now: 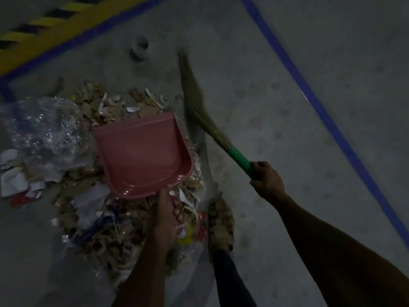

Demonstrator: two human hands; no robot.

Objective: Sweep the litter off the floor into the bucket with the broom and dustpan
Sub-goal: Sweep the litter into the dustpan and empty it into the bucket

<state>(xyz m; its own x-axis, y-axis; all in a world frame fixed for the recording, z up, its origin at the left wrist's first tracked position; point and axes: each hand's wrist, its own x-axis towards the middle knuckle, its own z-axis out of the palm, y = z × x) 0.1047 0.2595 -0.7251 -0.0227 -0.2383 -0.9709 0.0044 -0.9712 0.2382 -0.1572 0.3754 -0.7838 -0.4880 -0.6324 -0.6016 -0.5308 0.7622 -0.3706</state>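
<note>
My left hand (pixel 165 214) is closed around the handle of a pink dustpan (pixel 141 154), which lies over a pile of litter (pixel 95 213) with its pan empty and its mouth facing away from me. My right hand (pixel 266 179) grips the green handle of a grass broom (pixel 194 96). The bristles reach out to the right of the dustpan, near scraps of cardboard and paper (pixel 146 103). Crumpled clear plastic (pixel 42 127) lies at the left of the pile. No bucket is in view.
My sandalled foot (pixel 221 222) stands at the right edge of the litter. A small cup-like object (pixel 139 48) lies on the grey floor beyond the pile. A blue floor line (pixel 314 100) runs down the right, and a yellow-black hazard strip (pixel 44 25) crosses the top left.
</note>
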